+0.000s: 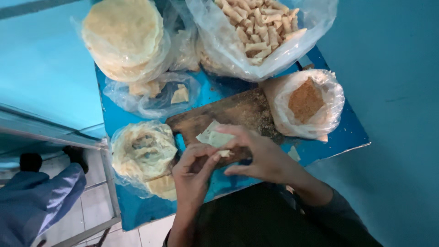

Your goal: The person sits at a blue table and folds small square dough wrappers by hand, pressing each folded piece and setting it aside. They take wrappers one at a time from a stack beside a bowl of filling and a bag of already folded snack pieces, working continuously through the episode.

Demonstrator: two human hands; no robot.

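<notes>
Our left hand (194, 167) and right hand (260, 155) pinch a pale thin folded dough sheet (214, 137), its point aimed away beyond our fingertips, above the dark wooden board (238, 112)

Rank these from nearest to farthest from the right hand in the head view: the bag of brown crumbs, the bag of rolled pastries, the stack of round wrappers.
From the right hand:
1. Bag of brown crumbs, just beyond it, on the table's right side.
2. Bag of rolled pastries, farther back, at the top centre.
3. Stack of round wrappers, farthest, at the top left.
</notes>
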